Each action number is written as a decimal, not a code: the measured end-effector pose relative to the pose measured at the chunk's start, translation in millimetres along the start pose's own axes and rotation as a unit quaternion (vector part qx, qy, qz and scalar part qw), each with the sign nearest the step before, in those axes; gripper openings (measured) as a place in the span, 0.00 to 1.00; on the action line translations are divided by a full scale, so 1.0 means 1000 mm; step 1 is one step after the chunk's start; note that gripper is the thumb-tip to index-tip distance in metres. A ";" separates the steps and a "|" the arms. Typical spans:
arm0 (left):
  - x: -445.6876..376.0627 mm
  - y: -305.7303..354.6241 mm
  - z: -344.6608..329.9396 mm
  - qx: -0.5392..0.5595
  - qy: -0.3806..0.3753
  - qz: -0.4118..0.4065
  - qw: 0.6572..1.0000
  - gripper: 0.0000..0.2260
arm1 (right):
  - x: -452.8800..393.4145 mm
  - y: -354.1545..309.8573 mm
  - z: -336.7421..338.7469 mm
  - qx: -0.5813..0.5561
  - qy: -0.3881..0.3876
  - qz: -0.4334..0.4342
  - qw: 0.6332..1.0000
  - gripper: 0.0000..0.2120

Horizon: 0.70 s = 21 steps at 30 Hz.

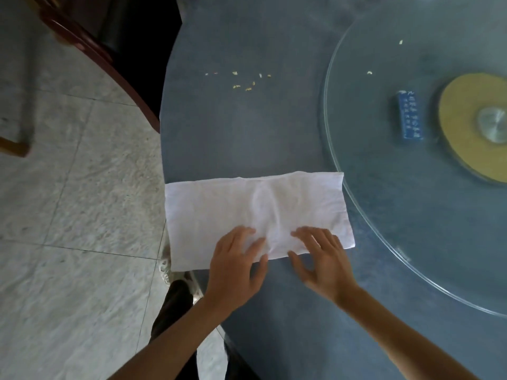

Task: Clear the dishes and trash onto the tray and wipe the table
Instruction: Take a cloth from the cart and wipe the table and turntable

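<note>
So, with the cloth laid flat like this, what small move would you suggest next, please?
Probably push the white cloth forward across the table toward the crumbs. Both the left hand and the right hand already rest flat on its near edge, and the crumbs lie just beyond it.

Lighting's pretty dim and flat overall, kinda bluish. The white cloth is the brightest thing and nearly blows out, so its creases barely show. Soft glare runs along the glass turntable rim, and its far right side is smeared with motion blur. Wide-angle lens bends the bench edge and the floor tiles. Shadows are faint.
</note>
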State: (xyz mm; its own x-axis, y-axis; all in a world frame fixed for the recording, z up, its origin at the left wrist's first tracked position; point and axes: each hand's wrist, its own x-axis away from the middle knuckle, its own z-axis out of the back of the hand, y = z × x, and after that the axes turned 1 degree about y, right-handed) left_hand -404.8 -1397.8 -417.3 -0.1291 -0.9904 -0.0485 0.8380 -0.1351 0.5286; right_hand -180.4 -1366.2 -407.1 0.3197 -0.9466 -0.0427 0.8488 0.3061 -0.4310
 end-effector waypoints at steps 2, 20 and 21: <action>-0.007 0.002 -0.011 -0.034 -0.021 0.047 0.998 0.22 | -0.014 -0.015 -0.012 0.014 -0.038 -0.032 0.999 0.30; -0.067 -0.047 -0.018 -0.174 -0.072 0.044 0.981 0.29 | -0.090 0.014 -0.050 0.146 -0.100 -0.029 0.984 0.35; -0.072 -0.051 -0.016 -0.173 -0.069 0.041 0.982 0.29 | -0.095 0.014 -0.051 0.147 -0.101 -0.028 0.984 0.35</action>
State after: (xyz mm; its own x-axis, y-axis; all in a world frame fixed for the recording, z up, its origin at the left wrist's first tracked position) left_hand -429.2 -1320.5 -454.5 -0.1031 -0.9886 0.1099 0.9757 -0.0791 0.2044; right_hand -220.1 -1277.3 -454.7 0.3211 -0.9322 0.1670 0.9430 0.2983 -0.1476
